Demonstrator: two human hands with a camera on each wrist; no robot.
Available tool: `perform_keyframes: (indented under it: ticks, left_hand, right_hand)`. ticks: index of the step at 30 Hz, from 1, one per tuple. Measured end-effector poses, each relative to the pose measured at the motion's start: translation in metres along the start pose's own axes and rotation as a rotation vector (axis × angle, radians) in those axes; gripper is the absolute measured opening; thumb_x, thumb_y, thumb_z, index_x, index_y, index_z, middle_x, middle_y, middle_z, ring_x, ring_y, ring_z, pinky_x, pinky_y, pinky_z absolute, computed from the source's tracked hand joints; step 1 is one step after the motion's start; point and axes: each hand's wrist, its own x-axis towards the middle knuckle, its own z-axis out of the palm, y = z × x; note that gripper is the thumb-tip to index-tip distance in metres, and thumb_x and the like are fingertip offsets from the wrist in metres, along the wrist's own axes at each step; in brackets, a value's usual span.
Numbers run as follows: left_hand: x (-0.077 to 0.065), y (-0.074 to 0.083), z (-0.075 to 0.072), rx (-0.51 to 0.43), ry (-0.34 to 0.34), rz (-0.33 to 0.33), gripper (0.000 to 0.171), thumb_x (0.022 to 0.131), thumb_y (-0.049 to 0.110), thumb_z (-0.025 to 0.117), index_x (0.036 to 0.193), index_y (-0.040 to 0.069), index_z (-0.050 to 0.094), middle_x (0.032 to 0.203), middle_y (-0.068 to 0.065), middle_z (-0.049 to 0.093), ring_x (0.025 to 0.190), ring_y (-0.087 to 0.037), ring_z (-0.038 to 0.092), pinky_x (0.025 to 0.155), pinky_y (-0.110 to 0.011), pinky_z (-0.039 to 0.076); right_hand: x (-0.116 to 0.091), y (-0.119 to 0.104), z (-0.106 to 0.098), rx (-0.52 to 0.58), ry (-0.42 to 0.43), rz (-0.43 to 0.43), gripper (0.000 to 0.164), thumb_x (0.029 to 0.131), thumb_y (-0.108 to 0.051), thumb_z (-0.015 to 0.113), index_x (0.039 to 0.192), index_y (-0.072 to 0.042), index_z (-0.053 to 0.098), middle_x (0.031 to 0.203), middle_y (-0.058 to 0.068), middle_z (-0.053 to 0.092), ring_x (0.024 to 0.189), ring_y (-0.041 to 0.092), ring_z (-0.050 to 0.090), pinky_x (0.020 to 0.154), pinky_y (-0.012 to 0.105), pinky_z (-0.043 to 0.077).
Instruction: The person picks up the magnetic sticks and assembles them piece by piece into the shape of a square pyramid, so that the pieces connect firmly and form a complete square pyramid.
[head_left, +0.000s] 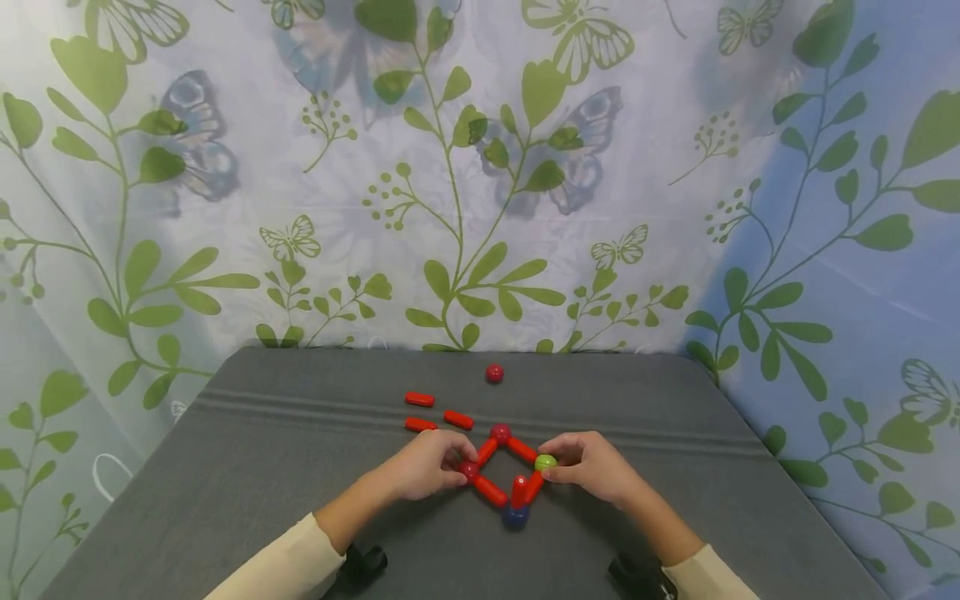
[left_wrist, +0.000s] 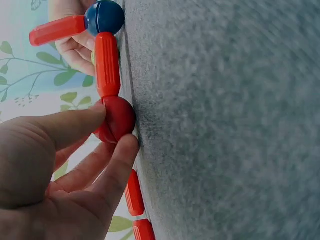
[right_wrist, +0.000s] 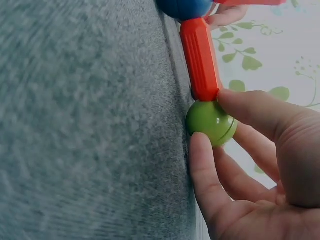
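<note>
A four-sided frame of red rods and balls lies on the grey table. Its left corner is a red ball [left_wrist: 119, 120], which my left hand [head_left: 429, 463] pinches between thumb and fingers. My right hand [head_left: 592, 467] grips the green ball [right_wrist: 212, 123] at the right corner. A darker red ball [head_left: 500, 432] forms the far corner and a blue ball [head_left: 515, 517] the near one. From the blue ball another red rod [left_wrist: 57, 30] sticks upward with its top end free. One red rod [right_wrist: 200, 59] joins the blue and green balls.
Beyond my left hand lie several loose red rods [head_left: 458, 419]. A single red ball [head_left: 494, 372] sits near the far edge of the grey table [head_left: 300, 467]. A leaf-patterned curtain [head_left: 465, 208] hangs behind. Dark straps [head_left: 364, 567] show near the wrists.
</note>
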Motion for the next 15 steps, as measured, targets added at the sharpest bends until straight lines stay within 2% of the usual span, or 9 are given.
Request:
perform_keyframes:
  ticks: [5, 11, 15]
  left_hand:
    - [-0.001, 0.001, 0.0, 0.051, 0.012, 0.033, 0.019, 0.089, 0.003, 0.078, 0.105, 0.012, 0.072, 0.102, 0.001, 0.072, 0.092, -0.012, 0.071, 0.079, -0.024, 0.057]
    - [-0.001, -0.002, -0.004, 0.007, -0.01, 0.029, 0.021, 0.089, 0.001, 0.077, 0.107, 0.01, 0.072, 0.104, 0.0, 0.073, 0.094, -0.015, 0.072, 0.079, -0.022, 0.057]
    - [-0.002, -0.007, -0.011, 0.015, -0.012, 0.039, 0.023, 0.09, 0.001, 0.076, 0.111, 0.009, 0.072, 0.109, -0.002, 0.073, 0.098, -0.02, 0.072, 0.081, -0.024, 0.057]
  right_hand:
    - [0.0, 0.001, 0.0, -0.016, 0.001, -0.006, 0.035, 0.086, -0.019, 0.083, 0.117, -0.004, 0.075, 0.104, 0.008, 0.076, 0.089, 0.015, 0.067, 0.071, 0.026, 0.057]
    - [-0.001, 0.0, 0.001, -0.038, 0.001, -0.004, 0.033, 0.085, -0.02, 0.084, 0.114, -0.007, 0.076, 0.103, 0.007, 0.075, 0.088, 0.016, 0.066, 0.07, 0.028, 0.056]
    - [0.0, -0.001, 0.001, -0.044, -0.001, -0.01, 0.032, 0.085, -0.02, 0.084, 0.113, -0.007, 0.076, 0.103, 0.008, 0.075, 0.087, 0.016, 0.066, 0.069, 0.029, 0.055]
